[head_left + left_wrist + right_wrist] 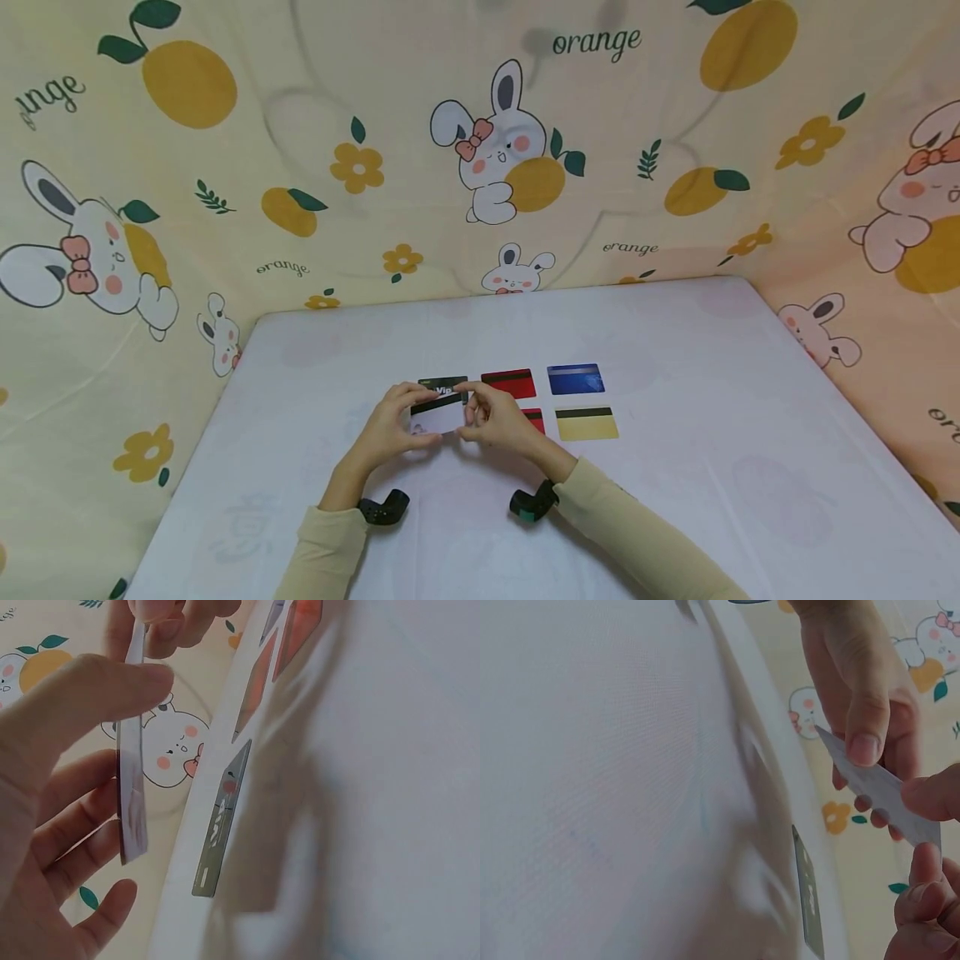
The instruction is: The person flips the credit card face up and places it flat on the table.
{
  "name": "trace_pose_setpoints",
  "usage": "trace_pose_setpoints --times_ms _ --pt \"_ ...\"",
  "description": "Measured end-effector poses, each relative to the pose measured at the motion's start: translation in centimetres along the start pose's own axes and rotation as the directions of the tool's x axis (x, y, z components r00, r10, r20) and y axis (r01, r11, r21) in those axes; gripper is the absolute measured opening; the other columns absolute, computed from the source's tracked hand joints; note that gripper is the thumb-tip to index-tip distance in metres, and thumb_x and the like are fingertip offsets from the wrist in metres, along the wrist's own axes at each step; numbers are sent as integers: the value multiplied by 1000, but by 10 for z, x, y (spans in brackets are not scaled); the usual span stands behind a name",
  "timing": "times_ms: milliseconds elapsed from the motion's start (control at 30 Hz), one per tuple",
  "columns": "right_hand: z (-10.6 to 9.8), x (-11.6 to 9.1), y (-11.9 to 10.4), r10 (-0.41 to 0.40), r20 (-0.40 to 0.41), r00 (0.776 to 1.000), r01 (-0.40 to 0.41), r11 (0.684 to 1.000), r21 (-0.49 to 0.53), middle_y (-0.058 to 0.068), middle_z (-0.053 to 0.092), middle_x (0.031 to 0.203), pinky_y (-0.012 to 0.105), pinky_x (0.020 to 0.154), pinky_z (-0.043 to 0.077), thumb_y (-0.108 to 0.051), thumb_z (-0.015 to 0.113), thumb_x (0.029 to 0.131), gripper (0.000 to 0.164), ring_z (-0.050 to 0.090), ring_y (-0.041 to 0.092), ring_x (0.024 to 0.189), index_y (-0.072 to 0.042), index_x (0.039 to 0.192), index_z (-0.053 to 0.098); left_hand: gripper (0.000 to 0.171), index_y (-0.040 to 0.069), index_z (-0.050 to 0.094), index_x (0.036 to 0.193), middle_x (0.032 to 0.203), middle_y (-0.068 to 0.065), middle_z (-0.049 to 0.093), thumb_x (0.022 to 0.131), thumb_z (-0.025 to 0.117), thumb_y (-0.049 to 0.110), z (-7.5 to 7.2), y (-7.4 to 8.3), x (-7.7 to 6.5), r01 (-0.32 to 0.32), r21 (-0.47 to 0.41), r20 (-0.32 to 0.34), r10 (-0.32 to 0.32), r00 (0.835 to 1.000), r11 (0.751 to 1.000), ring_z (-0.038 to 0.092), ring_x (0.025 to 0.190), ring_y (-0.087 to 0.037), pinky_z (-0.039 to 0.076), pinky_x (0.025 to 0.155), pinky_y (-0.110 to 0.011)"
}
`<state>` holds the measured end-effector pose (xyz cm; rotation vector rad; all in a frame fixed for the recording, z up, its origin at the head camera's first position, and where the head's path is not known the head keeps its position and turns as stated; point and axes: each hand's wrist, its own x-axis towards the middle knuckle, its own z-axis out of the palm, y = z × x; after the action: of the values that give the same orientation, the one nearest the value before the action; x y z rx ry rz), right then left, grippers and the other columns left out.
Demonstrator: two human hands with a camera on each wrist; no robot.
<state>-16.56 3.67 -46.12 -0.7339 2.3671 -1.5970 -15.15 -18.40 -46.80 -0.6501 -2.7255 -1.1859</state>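
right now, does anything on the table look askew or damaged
Nothing stands out: the blue card, gold card and upper red card lie flat and apart, and the left hand and right hand hold the white card up.

On a white table (690, 350): green card (219, 829), two red cards (510, 384), blue card (576, 379), gold card (587, 424).

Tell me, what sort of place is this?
Perhaps a small staged work booth: orange-and-rabbit cloth walls in the back and both sides of a white table, where cards lie in two rows.
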Motion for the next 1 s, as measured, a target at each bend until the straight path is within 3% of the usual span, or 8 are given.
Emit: trace_pose_setpoints --times_ms 233,633,1000 --pt "1 1 -1 -36 -6 999 36 999 10 19 61 79 14 55 35 2 76 73 55 42 -1 58 2 124 55 57 9 66 119 120 -8 63 66 87 16 2 4 3 -26 -12 2 26 1000 1000 54 116 -26 47 99 -46" --pt "0 -1 5 -21 15 1000 19 986 167 31 56 83 15 47 35 4 76 75 66 42 1 55 5 134 47 57 11 63 121 121 -7 62 69 86 15 0 7 3 -11 -56 26 12 1000 998 58 112 -24 49 97 -44" --pt "-2 -1 5 -7 43 999 0 988 156 26 58 79 15 47 36 -1 75 78 55 42 -1 52 7 126 52 57 8 62 120 119 -9 63 69 86 15 -2 6 3 -16 -95 13 17 1000 995 62 107 -25 51 94 -43"
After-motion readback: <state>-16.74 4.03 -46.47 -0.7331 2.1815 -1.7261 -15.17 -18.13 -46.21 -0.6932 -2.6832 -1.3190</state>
